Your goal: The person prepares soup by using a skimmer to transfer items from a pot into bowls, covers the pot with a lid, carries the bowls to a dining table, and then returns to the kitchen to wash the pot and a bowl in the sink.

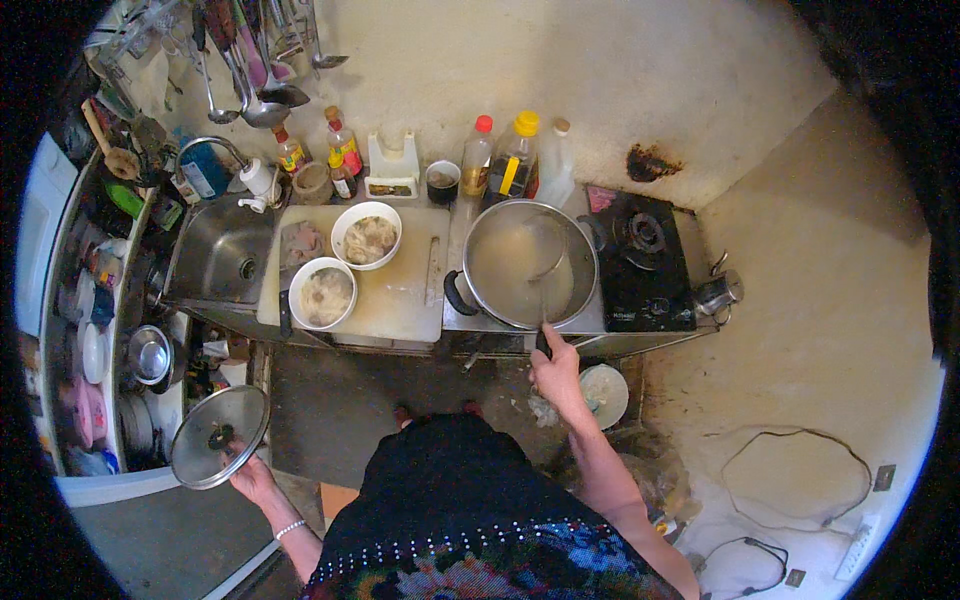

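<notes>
A round glass pot lid [199, 442] with a metal rim is held out to the left side by its dark knob in my left hand [251, 472]. My right hand [557, 373] grips the dark handle of a ladle [546, 289], whose bowl dips into pale, cloudy liquid. That liquid fills part of a wide steel pot [589, 289] with black side handles. Two white bowls of noodles, a rear one [367, 234] and a nearer one [322, 292], stand on a white cutting board [397, 300]. Beside them on the board lies a crumpled clear plastic bag [301, 244].
Right of the pot is a black gas stove [649, 262]; a steel kettle-like vessel [720, 292] sits at its right. A steel sink [225, 251] lies left of the board. Sauce bottles [512, 157] line the wall. Below the counter stands a white bucket [604, 394]; shelves [112, 360] flank the left.
</notes>
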`<control>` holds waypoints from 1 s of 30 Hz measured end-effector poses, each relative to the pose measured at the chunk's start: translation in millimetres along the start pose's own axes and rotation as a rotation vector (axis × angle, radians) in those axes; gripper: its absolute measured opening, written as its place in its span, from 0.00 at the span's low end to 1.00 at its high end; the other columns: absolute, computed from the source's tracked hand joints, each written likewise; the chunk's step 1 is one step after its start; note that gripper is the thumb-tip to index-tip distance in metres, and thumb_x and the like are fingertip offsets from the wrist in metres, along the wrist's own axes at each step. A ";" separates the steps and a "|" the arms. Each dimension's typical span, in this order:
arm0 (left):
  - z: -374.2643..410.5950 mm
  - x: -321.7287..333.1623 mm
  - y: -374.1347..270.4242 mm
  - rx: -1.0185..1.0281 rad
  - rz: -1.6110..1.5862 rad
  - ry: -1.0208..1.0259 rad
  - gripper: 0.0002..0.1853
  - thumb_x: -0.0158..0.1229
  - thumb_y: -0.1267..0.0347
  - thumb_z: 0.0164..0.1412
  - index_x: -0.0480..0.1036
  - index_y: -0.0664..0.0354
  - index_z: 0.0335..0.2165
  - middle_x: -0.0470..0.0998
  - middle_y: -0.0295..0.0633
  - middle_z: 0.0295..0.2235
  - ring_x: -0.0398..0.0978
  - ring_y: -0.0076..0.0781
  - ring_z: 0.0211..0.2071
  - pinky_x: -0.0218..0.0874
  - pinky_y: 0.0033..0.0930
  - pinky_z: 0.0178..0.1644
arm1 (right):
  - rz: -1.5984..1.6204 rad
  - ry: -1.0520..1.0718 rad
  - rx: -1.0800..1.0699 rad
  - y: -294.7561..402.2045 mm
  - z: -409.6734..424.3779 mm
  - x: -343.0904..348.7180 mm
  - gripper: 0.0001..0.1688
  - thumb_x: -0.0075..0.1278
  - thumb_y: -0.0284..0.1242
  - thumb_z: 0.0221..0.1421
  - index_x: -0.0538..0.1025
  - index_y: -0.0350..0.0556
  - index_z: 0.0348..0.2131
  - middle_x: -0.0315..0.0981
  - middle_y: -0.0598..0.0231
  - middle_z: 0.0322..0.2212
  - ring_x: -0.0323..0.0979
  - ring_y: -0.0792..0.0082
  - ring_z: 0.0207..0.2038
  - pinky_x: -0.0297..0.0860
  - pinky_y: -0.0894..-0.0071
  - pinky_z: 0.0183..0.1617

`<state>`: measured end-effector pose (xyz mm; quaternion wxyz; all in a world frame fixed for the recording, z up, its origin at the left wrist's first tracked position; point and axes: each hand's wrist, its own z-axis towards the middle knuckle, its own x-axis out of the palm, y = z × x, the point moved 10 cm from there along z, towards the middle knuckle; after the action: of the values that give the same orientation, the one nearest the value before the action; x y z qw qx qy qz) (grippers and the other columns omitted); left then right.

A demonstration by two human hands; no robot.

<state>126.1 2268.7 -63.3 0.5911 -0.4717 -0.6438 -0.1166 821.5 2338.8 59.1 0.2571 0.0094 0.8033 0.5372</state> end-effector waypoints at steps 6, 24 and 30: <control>5.5 -2.2 -14.7 -0.054 0.024 0.081 0.22 0.51 0.81 0.48 0.59 0.76 0.44 0.64 0.59 0.45 0.67 0.43 0.42 0.62 0.38 0.49 | 0.646 0.113 0.190 1.3 -11.0 23.2 0.28 0.39 0.16 0.46 0.61 0.40 0.50 0.64 0.65 0.17 0.60 0.80 0.15 0.55 0.81 0.14; -7.2 33.7 11.5 -0.078 -0.053 0.063 0.22 0.52 0.80 0.48 0.59 0.75 0.44 0.64 0.58 0.45 0.66 0.44 0.43 0.62 0.39 0.49 | 0.983 0.209 0.245 -10.1 -42.5 -15.0 0.28 0.40 0.19 0.50 0.58 0.41 0.52 0.67 0.55 0.23 0.61 0.73 0.17 0.57 0.78 0.15; -16.7 40.0 23.4 0.002 0.032 0.048 0.23 0.52 0.81 0.47 0.59 0.75 0.44 0.65 0.57 0.44 0.67 0.43 0.41 0.62 0.39 0.49 | 1.182 0.213 0.238 -8.4 -46.1 -24.4 0.27 0.40 0.18 0.50 0.58 0.40 0.51 0.67 0.52 0.23 0.61 0.72 0.17 0.57 0.79 0.15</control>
<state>160.2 2288.0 -33.4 0.6087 -0.4783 -0.6219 -0.1177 825.3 2288.6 75.1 -0.1689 0.4283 0.7379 0.4935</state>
